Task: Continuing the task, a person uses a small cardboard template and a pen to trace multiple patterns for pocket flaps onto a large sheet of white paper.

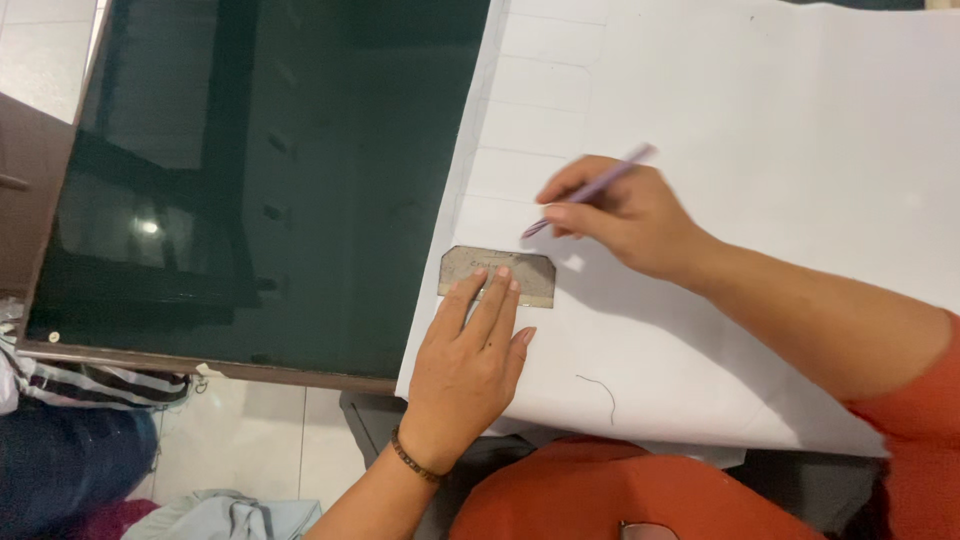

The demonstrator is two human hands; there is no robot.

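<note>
While spread over a dark glass table top (270,180), big white paper sheet (760,200) covers right half of view, near edge hanging toward lap in orange clothing (620,495). Faint pencilled boxes stacked along sheet's left margin, short curved stroke lower down near the middle. Right hand (630,215) above the sheet, thumb and first fingers pinched round a lilac pencil (590,188), tip down just right of a small grey-brown card template (497,275) with clipped corners. Left hand (470,355) flat, fingers stretched and close together, fingertips pressing the template's lower edge onto the paper near the left margin; beaded bracelet (415,460) at wrist. Step in hand, judged: tracing round the template to add another box under the drawn ones. To do well: keep fingertip pressure steady and central so card cannot pivot, keep fingers back from the edge being traced, hold pencil close against card edge and nearly upright, run light even line, line up card's top with last drawn box before marking. Risk, judged: card slipping on smooth paper, sheet itself sliding on glass since nothing weighs it down. Containers: none visible; nothing holding anything. Pale tiled floor (250,440) below table, striped and blue cloth heaped at lower left (70,440), contents or wrapping cannot tell.
</note>
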